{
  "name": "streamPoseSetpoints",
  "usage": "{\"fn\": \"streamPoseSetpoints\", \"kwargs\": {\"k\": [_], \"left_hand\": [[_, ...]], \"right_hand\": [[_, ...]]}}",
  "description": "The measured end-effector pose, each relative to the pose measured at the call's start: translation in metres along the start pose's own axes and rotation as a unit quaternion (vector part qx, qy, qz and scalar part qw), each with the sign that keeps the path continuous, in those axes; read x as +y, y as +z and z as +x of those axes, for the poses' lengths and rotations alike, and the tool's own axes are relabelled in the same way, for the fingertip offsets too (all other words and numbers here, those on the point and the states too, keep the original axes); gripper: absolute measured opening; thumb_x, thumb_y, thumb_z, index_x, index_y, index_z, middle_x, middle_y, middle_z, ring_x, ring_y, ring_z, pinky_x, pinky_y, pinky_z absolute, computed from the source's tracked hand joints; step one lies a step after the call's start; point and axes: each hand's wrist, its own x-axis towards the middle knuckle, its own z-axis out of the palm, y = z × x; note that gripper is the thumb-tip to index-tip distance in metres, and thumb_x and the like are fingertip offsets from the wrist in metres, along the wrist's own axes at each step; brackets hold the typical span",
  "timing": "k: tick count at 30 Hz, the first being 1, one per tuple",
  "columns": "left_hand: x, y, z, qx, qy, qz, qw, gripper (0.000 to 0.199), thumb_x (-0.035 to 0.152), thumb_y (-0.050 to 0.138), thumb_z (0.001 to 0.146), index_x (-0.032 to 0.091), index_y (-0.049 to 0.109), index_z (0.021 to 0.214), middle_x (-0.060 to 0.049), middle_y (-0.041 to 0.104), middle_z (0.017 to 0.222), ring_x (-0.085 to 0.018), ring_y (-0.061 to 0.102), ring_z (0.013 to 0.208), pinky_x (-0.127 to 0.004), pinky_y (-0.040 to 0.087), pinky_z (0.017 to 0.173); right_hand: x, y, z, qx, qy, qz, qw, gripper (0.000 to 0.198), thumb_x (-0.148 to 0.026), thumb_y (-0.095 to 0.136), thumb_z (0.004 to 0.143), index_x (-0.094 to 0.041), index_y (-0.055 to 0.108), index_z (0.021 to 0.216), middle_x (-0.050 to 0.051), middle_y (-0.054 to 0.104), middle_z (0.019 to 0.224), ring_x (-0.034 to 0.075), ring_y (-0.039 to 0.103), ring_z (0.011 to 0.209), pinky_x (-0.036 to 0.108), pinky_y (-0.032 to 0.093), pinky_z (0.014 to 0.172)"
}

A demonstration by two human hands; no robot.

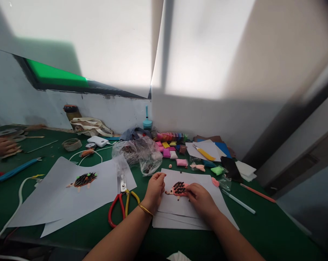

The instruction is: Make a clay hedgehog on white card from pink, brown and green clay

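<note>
A pink clay hedgehog (177, 190) with dark spines lies on a stack of white paper (184, 216) in front of me. My right hand (203, 201) rests over its rear end, thumb and fingertips pinched together; whatever is between them is hidden. At the paper's left edge, near the snout, my left hand (155, 189) is closed with its fingertips together, and I cannot make out what they hold. Pliers or snips with red handles (110, 216) lie left of my left forearm, beside yellow-handled scissors (126, 203).
Another hedgehog (85, 180) lies on white sheets (55, 197) at left. Behind are a plastic bag (138, 154), coloured clay packs (166, 153) and a yellow cutter (204, 152). Pens (241, 203) lie right. A co-worker's hand (3, 147) is at far left.
</note>
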Motion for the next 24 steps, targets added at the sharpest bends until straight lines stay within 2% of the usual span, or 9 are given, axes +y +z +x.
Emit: {"fn": "streamPoseSetpoints", "kwargs": {"k": [7, 18, 24], "left_hand": [[-0.0011, -0.0002, 0.0006, -0.002, 0.002, 0.0, 1.0, 0.032, 0.04, 0.068, 0.068, 0.018, 0.049, 0.081, 0.012, 0.026, 0.045, -0.003, 0.019, 0.037, -0.018, 0.01, 0.038], [-0.0032, -0.0001, 0.0015, -0.001, 0.008, 0.007, 1.0, 0.028, 0.038, 0.066, 0.07, 0.018, 0.05, 0.081, 0.011, 0.027, 0.045, -0.003, 0.019, 0.038, -0.018, 0.01, 0.038], [-0.0016, 0.0002, 0.0003, 0.0, 0.008, 0.005, 1.0, 0.029, 0.038, 0.066, 0.07, 0.018, 0.05, 0.081, 0.011, 0.027, 0.046, -0.003, 0.019, 0.038, -0.018, 0.01, 0.038]], "right_hand": [[0.0011, 0.0012, 0.0003, -0.003, -0.028, -0.034, 0.999, 0.019, -0.019, 0.048, 0.085, -0.02, 0.066, 0.09, 0.006, 0.063, 0.092, 0.02, 0.056, 0.091, 0.034, 0.045, 0.082], [-0.0076, 0.0042, 0.0027, -0.003, -0.029, -0.085, 0.996, 0.02, -0.017, 0.047, 0.086, -0.019, 0.067, 0.087, 0.006, 0.063, 0.086, 0.02, 0.055, 0.087, 0.032, 0.045, 0.078], [-0.0051, 0.0043, 0.0011, 0.008, -0.016, -0.043, 0.999, 0.017, -0.016, 0.049, 0.084, -0.021, 0.064, 0.091, 0.006, 0.063, 0.091, 0.02, 0.057, 0.089, 0.033, 0.046, 0.08]]}}
